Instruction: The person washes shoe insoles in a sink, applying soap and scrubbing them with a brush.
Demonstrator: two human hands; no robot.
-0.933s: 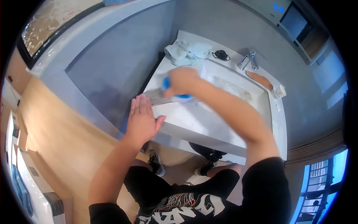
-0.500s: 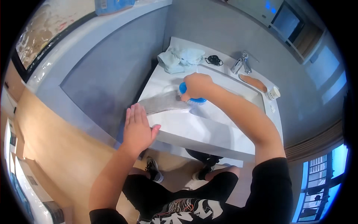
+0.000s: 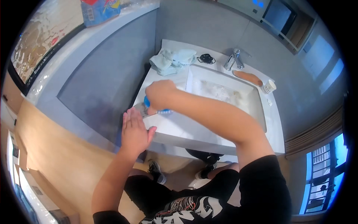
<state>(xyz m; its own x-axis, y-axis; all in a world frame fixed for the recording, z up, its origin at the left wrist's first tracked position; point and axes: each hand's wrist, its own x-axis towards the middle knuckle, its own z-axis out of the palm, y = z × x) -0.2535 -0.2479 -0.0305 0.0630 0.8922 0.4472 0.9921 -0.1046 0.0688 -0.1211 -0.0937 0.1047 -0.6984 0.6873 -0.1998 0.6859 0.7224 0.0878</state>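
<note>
My right hand [image 3: 161,95] is closed around a blue scrub brush [image 3: 164,111] with pale bristles, pressed down at the left end of the white counter. Under the brush lies a grey insole [image 3: 141,109], mostly hidden by the brush and my hands. My left hand [image 3: 135,130] rests flat at the counter's front left edge, its fingers stretched out over the near end of the insole. A second insole, brown [image 3: 248,78], lies on the back ledge beside the faucet.
A white sink [image 3: 257,100] with sudsy water is set into the counter. Behind it stand a chrome faucet [image 3: 233,59] and a paper cup [image 3: 269,86]. A pale cloth [image 3: 171,61] and a black cord [image 3: 206,58] lie at the back left. A blue package [image 3: 100,13] sits on the ledge.
My right hand has swept the brush left along the grey insole, close to my left hand. The sink's suds now show. My left hand stays on the insole.
</note>
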